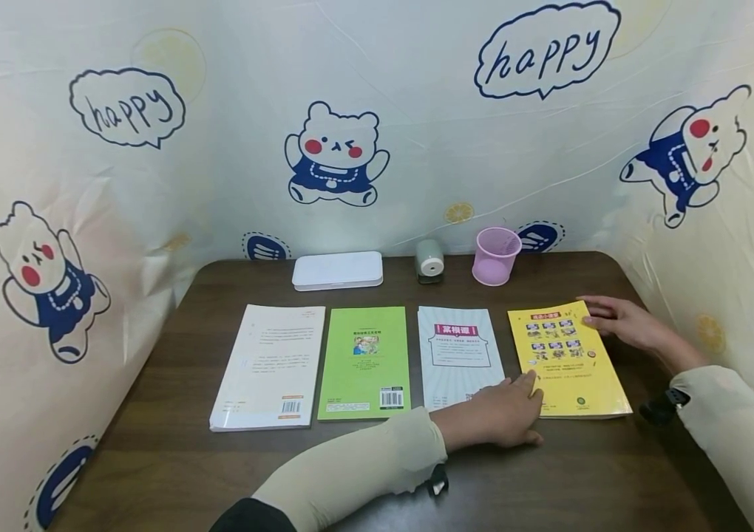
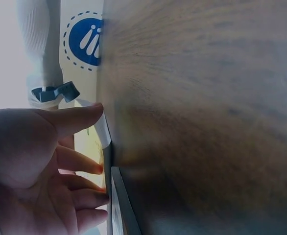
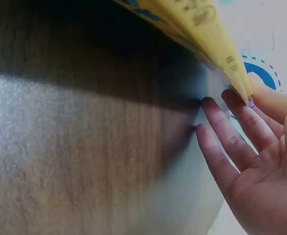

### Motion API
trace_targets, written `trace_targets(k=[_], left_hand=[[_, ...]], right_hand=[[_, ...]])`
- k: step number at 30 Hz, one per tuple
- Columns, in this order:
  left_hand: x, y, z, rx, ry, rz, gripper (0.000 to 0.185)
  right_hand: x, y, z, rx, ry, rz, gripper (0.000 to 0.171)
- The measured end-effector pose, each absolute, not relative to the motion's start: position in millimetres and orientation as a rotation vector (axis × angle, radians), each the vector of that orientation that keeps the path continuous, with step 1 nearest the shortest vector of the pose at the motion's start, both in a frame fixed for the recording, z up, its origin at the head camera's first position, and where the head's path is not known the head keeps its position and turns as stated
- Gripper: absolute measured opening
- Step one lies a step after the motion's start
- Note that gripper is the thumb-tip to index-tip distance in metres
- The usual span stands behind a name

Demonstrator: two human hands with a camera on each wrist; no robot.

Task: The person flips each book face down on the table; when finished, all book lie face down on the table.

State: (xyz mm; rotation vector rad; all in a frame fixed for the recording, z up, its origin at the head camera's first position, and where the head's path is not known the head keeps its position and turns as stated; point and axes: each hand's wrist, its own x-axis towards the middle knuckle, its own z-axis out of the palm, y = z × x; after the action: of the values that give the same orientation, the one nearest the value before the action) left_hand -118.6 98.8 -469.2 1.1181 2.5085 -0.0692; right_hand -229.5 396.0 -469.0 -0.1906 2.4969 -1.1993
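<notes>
A yellow book (image 1: 570, 369) lies at the right end of a row of books. My right hand (image 1: 626, 325) pinches its far right corner, thumb on the cover and index finger beneath. In the right wrist view the yellow book's spine (image 3: 222, 49) stands above the table, its other fingers spread below. At the near left edge of that book, my left hand (image 1: 503, 410) rests with fairly straight fingers, partly over a light blue book (image 1: 460, 347). In the left wrist view the left thumb (image 2: 77, 120) stretches out apart from the fingers.
A green book (image 1: 364, 369) and a white book (image 1: 267, 369) lie farther left on the brown table (image 1: 171, 451). Behind the row stand a white flat case (image 1: 337, 270), a grey-green pencil sharpener (image 1: 429, 258) and a pink cup (image 1: 493, 258). A printed cloth (image 1: 231, 148) hangs around the table.
</notes>
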Motion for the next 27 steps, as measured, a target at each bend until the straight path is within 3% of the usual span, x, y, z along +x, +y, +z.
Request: trace_targets(k=[27], left_hand=[[-120.5,94.7,-478.0,1.156,2.527,-0.036,0.077]], right_hand=[[-238.8,390.7,-489.9,-0.19,2.68,-0.97,0.062]])
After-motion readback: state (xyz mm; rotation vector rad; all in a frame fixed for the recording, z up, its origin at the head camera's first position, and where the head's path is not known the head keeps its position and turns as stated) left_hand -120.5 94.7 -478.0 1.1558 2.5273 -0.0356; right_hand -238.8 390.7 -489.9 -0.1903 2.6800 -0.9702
